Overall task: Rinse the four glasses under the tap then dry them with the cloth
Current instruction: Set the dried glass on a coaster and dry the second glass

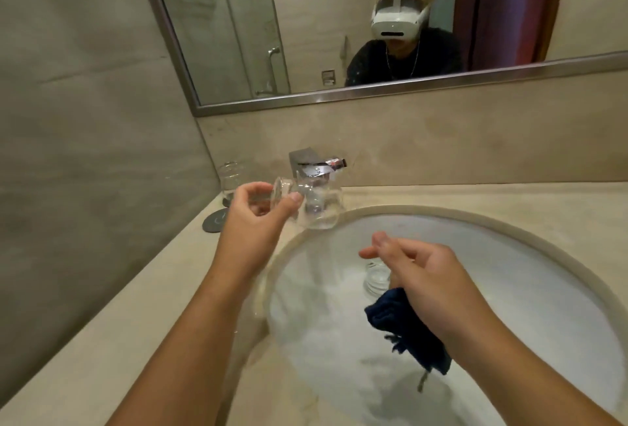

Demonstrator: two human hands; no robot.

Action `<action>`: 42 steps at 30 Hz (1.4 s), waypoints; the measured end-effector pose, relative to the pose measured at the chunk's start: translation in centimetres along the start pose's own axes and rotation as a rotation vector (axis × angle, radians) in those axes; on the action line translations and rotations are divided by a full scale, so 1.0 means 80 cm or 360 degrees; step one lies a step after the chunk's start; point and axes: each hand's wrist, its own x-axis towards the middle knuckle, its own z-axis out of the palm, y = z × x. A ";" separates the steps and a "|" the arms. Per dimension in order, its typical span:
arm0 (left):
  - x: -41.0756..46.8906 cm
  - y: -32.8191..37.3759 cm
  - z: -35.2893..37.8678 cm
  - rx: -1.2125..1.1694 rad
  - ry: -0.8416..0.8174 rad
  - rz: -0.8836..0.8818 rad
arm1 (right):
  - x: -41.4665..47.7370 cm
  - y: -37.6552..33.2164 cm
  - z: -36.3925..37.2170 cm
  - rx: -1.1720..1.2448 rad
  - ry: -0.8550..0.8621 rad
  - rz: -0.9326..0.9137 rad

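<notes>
One glass (317, 210), tipped, pinched by L hand (258, 213); R hand (430, 274) grips dark cloth (406, 330).

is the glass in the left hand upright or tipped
Tipped: the glass lies on its side, gripped by the left hand in front of the tap.

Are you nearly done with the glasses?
Not yet. The glass by the wall stands on the counter, maybe finished. The left hand holds a second glass sideways by the tap, and the right hand grips the blue cloth. A third glass seems to sit in the sink. I see no fourth.
</notes>
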 end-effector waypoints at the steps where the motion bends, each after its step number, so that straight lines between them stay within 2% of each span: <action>1: 0.008 0.000 -0.011 0.0027 0.0056 -0.0018 | 0.001 0.003 0.004 -0.0052 -0.0064 0.0002; 7: 0.047 0.000 -0.065 0.0205 0.0252 -0.0038 | 0.013 0.017 0.011 -0.0085 -0.0133 0.0044; 11: 0.085 -0.006 -0.079 0.0475 0.0349 0.0031 | 0.016 0.023 0.014 -0.0057 -0.0168 0.0089; 18: 0.152 -0.031 -0.043 0.0862 0.0302 0.0147 | 0.022 0.027 0.009 0.0022 -0.0152 0.0166; 30: 0.227 -0.054 0.005 0.1032 0.0143 0.0148 | 0.034 0.031 0.000 0.0104 -0.0048 0.0251; 42: 0.244 -0.074 0.010 0.1101 0.0132 0.0035 | 0.038 0.034 -0.003 0.0040 0.0042 0.0293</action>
